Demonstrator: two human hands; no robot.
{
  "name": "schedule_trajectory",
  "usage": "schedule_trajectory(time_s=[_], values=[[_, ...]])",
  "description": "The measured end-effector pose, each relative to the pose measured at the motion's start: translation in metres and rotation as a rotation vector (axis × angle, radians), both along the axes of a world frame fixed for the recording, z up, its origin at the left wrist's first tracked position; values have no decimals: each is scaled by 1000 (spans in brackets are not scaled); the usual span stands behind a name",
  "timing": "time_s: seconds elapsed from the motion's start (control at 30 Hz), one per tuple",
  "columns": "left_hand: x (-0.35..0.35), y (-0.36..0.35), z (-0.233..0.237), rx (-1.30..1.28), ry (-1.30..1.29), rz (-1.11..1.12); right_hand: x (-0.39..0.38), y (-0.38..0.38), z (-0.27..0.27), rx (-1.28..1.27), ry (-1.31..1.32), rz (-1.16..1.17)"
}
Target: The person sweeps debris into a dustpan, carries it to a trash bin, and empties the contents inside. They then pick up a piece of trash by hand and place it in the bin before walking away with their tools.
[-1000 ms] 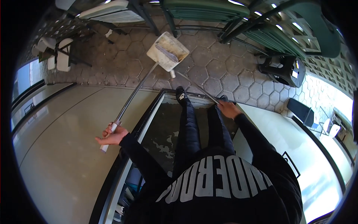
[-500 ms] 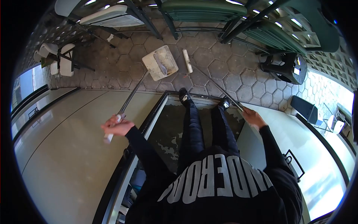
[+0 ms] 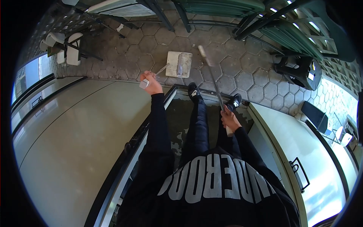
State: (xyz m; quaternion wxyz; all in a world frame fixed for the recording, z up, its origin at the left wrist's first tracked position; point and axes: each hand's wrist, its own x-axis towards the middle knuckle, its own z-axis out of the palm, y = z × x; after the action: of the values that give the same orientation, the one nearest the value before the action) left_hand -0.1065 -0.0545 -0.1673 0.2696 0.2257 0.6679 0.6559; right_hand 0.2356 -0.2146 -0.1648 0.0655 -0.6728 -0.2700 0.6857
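My left hand point(image 3: 151, 84) is closed around the white grip of a long-handled dustpan. The dustpan's off-white, stained pan point(image 3: 172, 64) rests on the paving, its handle running down to that hand. A greyish, partly see-through piece point(image 3: 184, 65) lies on the pan's right side; I cannot make out what it is. In my right hand point(image 3: 229, 118) is the handle of a long broom point(image 3: 214, 81), its white grip end showing below the fist. The broom's narrow white head point(image 3: 202, 51) is blurred, to the right of the pan and apart from it.
Green folded chairs point(image 3: 223, 6) lean along the far lattice wall, with white chairs point(image 3: 73, 49) at the left. A black plastic object point(image 3: 298, 72) stands on the right. I stand in a doorway between a left cream panel point(image 3: 83, 128) and an open right door point(image 3: 295, 140).
My left hand has moved up and right, toward the pan, which has turned and shifted right. My right hand has come inward and down, and the broom now stands steeper, its head farther right.
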Motion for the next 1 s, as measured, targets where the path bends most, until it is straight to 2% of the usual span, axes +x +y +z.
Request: schedule_trajectory(time_s=[0.07,0.1,0.2,0.27,0.33,0.37,0.43,0.47,0.53,0.57,0.6,0.67,0.7,0.87,0.93,0.97,1.0], values=[[-4,0,-4,-45,49,-16,7,2,18,-282,237,-268],[-6,1,-6,-75,98,-28,14,4,28,-208,212,-145],[-14,7,5,-160,125,0,19,-8,53,-137,130,-88],[-29,7,8,-132,159,28,23,-12,67,-173,112,-130],[-41,12,15,-101,186,43,27,-16,71,35,-200,150],[-44,14,26,-67,179,72,29,-26,58,27,-205,143],[-43,9,27,-48,170,103,29,-63,10,610,-540,323],[-43,9,23,-68,154,107,27,-74,-2,602,-539,330],[-42,9,14,-81,141,113,16,-78,-19,28,-117,50],[-38,7,5,-114,137,106,-4,-52,14,-197,-35,-171],[-32,4,-2,-150,131,99,-14,-49,11,-199,-39,-174],[-24,1,-4,-134,129,49,-22,-48,8,-384,214,-397],[-22,-1,-3,-107,132,4,-15,-44,9,-513,417,-589],[-20,-2,1,-103,85,58,10,-37,49,-378,350,-478],[-19,-4,0,-111,93,56,7,-41,78,-170,-124,9],[-20,-6,0,-112,102,46,19,-91,36,159,-271,217],[-21,-8,1,-113,110,38,15,-116,16,153,-272,213]])
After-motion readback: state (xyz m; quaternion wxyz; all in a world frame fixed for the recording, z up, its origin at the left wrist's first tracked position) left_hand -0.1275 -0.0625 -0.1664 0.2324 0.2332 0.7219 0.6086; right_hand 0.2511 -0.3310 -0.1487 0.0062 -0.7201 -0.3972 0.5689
